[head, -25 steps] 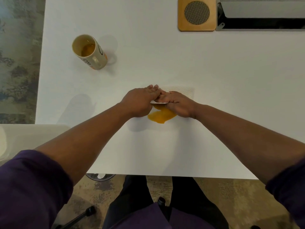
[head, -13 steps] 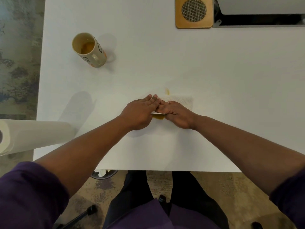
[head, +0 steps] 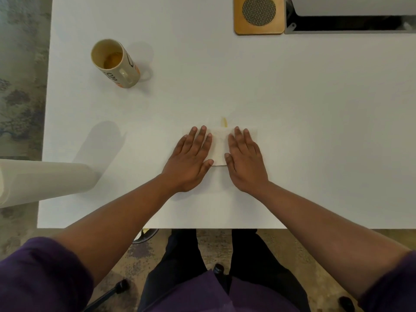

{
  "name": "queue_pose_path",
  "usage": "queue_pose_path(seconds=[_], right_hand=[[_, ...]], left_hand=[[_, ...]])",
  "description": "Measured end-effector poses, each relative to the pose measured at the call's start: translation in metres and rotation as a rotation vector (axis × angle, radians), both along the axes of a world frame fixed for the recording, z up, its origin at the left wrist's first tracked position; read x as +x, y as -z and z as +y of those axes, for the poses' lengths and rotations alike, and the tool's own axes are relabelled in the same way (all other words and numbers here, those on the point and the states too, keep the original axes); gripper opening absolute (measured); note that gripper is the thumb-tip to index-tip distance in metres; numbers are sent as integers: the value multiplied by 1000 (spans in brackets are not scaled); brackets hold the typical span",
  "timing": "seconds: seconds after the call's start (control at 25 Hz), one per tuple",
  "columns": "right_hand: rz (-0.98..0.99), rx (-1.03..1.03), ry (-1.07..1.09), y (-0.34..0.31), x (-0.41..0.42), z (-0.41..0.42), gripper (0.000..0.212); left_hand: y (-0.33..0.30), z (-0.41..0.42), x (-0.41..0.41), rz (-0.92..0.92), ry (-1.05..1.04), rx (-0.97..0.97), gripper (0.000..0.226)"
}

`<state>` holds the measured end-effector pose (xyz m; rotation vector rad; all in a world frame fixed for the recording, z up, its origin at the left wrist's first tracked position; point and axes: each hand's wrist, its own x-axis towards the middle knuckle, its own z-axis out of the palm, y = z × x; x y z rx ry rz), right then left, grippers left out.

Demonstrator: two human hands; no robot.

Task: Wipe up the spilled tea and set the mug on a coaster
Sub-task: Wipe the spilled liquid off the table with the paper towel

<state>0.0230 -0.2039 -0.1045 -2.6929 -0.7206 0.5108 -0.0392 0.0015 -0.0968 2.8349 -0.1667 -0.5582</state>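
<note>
- Hands first: left hand (head: pixel 191 157) and right hand (head: pixel 244 158) both lie flat with fingers straight, pressing a paper towel (head: pixel 219 146) onto the white surface (head: pixel 292 109) — neither one grips anything.
- Spill looks mostly soaked up, going by the faint yellow showing through the towel; one small tea streak (head: pixel 224 122) sits just past its far edge.
- To do this bit well, I'd press evenly and blot rather than smear, then slide the towel forward over that streak.
- Mug (head: pixel 116 63) stands well off to the far left with a little tea inside, so lift it level.
- Coaster (head: pixel 258 14) waits at the far edge, right of centre, well apart from the mug.
- Paper towel roll (head: pixel 45 181) is at the left edge if a fresh sheet's needed.
</note>
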Motion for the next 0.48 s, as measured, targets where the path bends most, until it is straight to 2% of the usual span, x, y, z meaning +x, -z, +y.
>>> queue_pose_path(seconds=[0.2,0.48], right_hand=[[35,-138,34,4,-1,9,69],[69,-175,16,0,-1,11,72]], left_hand=[[6,-14,7,14,-40,-1,64],[7,-13,12,112,-39,17,67]])
